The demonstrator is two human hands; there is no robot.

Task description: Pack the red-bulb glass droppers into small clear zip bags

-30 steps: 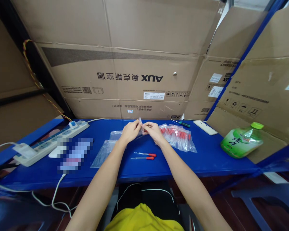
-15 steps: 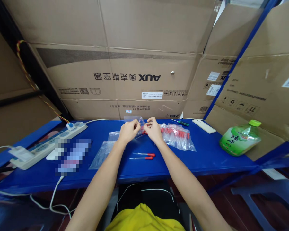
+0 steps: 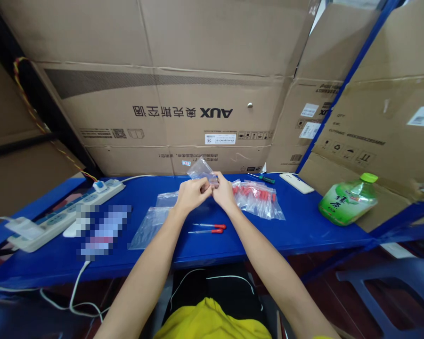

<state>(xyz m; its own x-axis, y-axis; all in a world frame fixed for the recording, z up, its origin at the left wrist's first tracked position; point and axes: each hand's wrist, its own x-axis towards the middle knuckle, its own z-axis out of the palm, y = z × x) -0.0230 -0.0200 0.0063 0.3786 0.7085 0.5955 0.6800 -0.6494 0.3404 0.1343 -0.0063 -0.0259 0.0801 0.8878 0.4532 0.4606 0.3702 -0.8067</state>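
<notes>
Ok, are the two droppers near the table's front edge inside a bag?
No, both droppers lie bare on the blue table.

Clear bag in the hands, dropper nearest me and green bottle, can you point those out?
Held clear bag [image 3: 201, 170]: head view, on its upper part.
Nearest dropper [image 3: 216, 230]: head view, on its red bulb.
Green bottle [image 3: 346, 201]: head view, on its body.

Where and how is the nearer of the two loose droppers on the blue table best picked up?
Probably by the red bulb of the nearer dropper, pinched from above and the right: the bulb is its thickest part, at the right end, while the thin stem points left and the other dropper lies just beyond.
</notes>
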